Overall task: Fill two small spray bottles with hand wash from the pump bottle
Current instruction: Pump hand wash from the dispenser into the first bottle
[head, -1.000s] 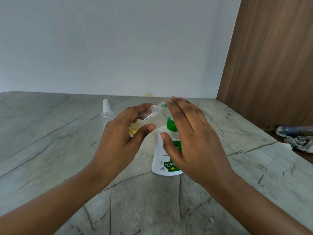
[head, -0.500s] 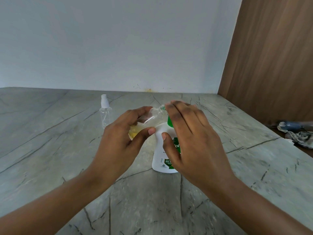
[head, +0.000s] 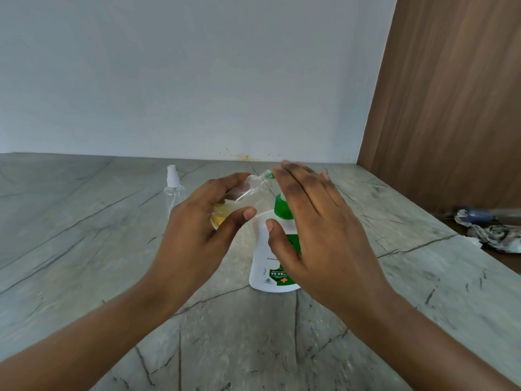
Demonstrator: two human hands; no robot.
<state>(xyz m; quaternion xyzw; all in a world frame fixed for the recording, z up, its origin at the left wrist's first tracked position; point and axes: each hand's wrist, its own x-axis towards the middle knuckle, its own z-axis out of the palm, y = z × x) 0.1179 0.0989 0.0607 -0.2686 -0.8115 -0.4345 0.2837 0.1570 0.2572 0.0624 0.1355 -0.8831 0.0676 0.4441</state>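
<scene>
Right hand (head: 318, 227) sits slightly higher than half a second ago, fingers flat over pump bottle (head: 262, 249). Left hand (head: 194, 235) grips tilted spray bottle (head: 251, 190) at its 11 o'clock. Keep neck under nozzle; press slowly.

Plain pale bluish-white painted wall (head: 197, 80) at the back, brown wood-grain panel (head: 451, 108) on the right. The grey-green marble-look stone worktop (head: 70, 249) has dark veins, with a small yellowish stain (head: 245, 157) where it meets the wall. Soft, even light, and a crumpled grey patterned cloth (head: 493, 238) far right.
</scene>
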